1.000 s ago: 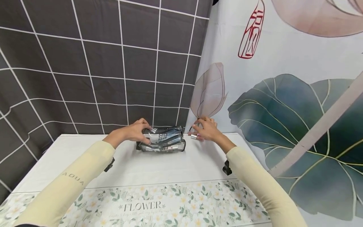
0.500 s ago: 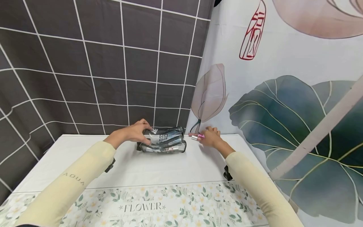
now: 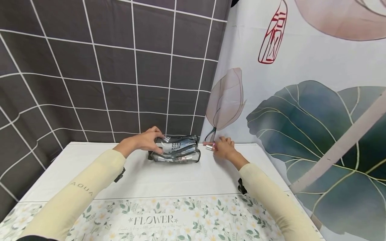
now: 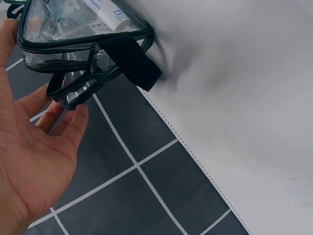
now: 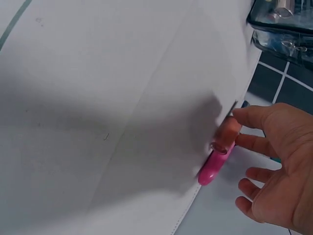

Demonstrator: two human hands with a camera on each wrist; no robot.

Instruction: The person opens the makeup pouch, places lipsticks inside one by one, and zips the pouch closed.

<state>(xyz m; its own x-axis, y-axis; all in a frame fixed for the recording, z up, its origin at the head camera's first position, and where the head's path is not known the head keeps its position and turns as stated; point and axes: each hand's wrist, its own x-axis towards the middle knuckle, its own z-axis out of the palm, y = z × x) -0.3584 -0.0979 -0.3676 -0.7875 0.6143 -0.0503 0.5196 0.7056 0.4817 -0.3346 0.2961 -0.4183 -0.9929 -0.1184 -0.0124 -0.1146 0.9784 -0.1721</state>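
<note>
Clear pouch [image 3: 178,149] found on the white table [image 3: 175,180], close to its far edge and held at its left end. By descending size: dark cloth with white grid lines [image 3: 111,63] stands behind, and a pale backdrop printed with a lotus leaf and bud [image 3: 289,130] stands to the right. Along the table's near part runs a floral strip [image 3: 153,219], lettered FLOWER. Pale yellow sleeves [image 3: 84,187] cover both arms. The pouch itself shows black piping and a dark printed emblem. Left hand [image 3: 146,140]: thumb on the near side, fingers on the far side, gripping the pouch between them. Right hand [image 3: 224,148]: down at the table near the pouch's right end, foremost fingertips at a reddish item [image 5: 227,132] (partly covered, kind not determinable); whether that item is pinched cannot be told. Its other fingers are bent and slightly apart. Inside the pouch lies a white tube with blue lettering [image 4: 107,13]. A short black strap [image 4: 129,63] projects from the pouch. Smallest noted: a round-ended pink piece [image 5: 211,169], adjoining the reddish item.
</note>
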